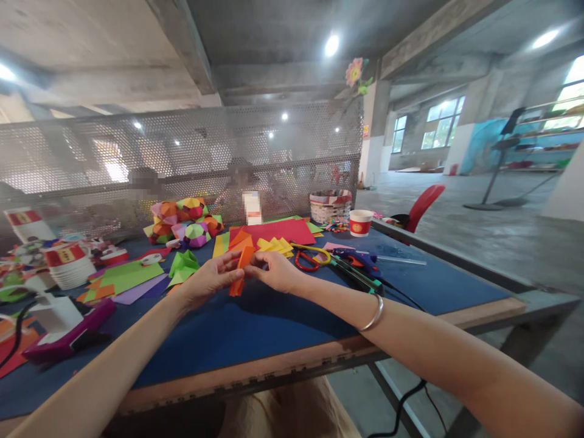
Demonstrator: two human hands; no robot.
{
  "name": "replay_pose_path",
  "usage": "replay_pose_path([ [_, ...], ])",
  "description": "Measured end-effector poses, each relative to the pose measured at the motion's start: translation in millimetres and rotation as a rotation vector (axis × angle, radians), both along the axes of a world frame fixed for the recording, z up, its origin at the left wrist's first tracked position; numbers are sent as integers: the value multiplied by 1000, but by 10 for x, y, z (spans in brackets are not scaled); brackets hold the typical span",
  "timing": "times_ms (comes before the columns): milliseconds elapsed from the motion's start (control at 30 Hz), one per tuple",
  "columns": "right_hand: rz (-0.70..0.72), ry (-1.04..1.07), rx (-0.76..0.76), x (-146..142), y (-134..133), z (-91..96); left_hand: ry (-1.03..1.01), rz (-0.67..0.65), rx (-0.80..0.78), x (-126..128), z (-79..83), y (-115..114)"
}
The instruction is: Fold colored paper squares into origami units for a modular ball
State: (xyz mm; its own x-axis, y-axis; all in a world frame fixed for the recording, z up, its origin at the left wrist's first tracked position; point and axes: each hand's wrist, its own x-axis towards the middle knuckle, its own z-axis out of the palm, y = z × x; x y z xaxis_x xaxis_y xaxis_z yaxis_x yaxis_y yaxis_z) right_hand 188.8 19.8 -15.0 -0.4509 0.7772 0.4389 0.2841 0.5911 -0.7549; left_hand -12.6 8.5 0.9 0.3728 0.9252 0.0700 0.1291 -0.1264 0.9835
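Note:
Between my two hands, a folded strip of orange paper (238, 281) is held upright above the blue tabletop (205, 350). My left hand (213, 278) grips it from the left, thumb in front. My right hand (274, 271) pinches its right side near the upper part; those fingertips are partly hidden. Just behind lie folded yellow paper pieces (275, 245) and red paper sheets (283, 231). Scissors with red and yellow handles (314, 255) lie right beyond my right hand. A green folded paper piece (183, 266) rests left of my left hand.
Colourful paper balls (187, 222) are piled behind. Stacked paper cups (68, 264) and a purple power strip (70, 334) stand left. On the right are a glue gun (358, 258), a paper cup (360, 223) and a woven basket (330, 207). A perforated metal screen (191, 140) borders the table's back.

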Motion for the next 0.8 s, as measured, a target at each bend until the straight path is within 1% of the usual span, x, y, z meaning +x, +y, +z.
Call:
replay_pose_path([
  [100,-47,-9,16,-6,16,-6,-34,7,-33,8,4,-9],
  [200,-125,8,14,2,47,-6,-92,31,-73,13,32,-11],
  [333,-224,22,-57,41,114,-3,-168,129,-81,-9,63,17],
  [433,-265,11,-93,69,163,-14,-182,153,-109,-20,63,39],
  [500,-275,52,-118,77,185,-29,-182,170,-146,-12,59,40],
  [567,-266,126,-112,80,195,-46,-189,190,-177,5,59,27],
  [667,-189,193,-12,86,197,-63,-198,203,-192,35,72,-8],
  [800,-39,106,125,96,190,-77,-231,202,-206,52,95,-38],
])
